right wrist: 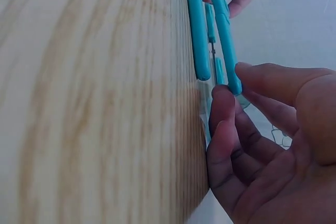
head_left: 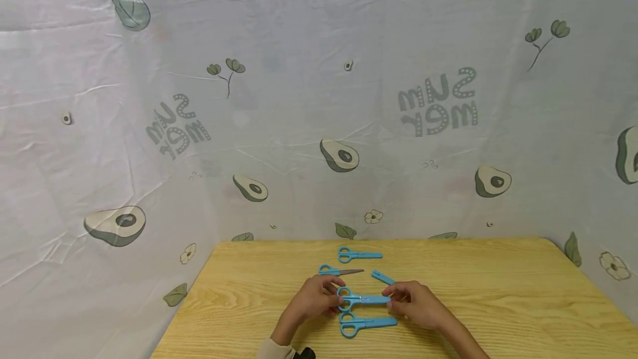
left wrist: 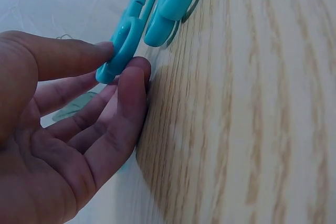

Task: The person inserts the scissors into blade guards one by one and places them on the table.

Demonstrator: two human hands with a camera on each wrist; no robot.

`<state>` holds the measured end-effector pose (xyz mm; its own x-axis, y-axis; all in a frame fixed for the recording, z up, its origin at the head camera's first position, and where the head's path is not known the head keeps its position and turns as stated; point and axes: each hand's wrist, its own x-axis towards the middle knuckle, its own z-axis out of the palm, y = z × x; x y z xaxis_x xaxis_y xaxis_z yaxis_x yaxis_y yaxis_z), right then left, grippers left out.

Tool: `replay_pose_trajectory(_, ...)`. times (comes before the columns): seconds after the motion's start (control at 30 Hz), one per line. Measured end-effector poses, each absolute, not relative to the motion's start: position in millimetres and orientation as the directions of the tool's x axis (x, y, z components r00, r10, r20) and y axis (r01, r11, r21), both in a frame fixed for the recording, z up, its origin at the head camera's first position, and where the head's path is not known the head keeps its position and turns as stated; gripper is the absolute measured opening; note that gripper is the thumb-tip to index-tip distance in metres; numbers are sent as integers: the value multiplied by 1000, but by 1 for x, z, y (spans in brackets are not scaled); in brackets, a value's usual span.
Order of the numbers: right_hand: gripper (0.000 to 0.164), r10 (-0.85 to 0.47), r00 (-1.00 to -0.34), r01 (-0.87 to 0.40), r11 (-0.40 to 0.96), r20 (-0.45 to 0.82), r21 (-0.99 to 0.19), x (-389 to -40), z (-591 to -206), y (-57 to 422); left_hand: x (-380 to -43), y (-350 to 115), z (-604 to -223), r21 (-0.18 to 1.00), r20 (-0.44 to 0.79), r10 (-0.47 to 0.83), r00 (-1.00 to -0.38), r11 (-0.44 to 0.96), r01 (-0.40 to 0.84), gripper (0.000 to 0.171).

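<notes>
Head view: pinching blue plastic-handled scissors [head_left: 355, 297] with left hand [head_left: 317, 296], slim blue plastic sheath [head_left: 376, 299] with right hand [head_left: 417, 303]; keep aligned.

Hanging backdrop [head_left: 294, 109]: "summer" reads twice, grey, mirror-reversed, broken over two lines; left print [head_left: 178, 127], right print [head_left: 438, 102].

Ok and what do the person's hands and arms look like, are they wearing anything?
The left hand and right hand are bare, with no gloves or rings visible. A beige sleeve covers the left forearm at the picture's lower edge, with a rounded black object beside it, too cut off to identify. The right forearm shows no sleeve.
</notes>
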<state>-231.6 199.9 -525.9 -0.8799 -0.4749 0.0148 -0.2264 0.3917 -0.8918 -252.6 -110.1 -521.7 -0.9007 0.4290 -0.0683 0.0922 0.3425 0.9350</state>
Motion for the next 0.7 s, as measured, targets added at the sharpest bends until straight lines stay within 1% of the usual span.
replay_pose_trajectory(0.33, 30, -498, -867, -230, 404, -2, -886, -230, -524, 200, -250, -111, -516, 896, -14, 450, -893, 402, 188, 27)
replay_pose_trajectory(0.5, 29, -499, -866, -220, 409, -16, -886, -230, -523, 201, -251, -113, -517, 879, -10, 451, -892, 429, 207, 24)
replay_pose_trajectory(0.7, 34, -494, -869, -192, 393, -30, -899, -228, -521, 206, -254, -117, -517, 857, 7, 455, -890, 457, 240, 27)
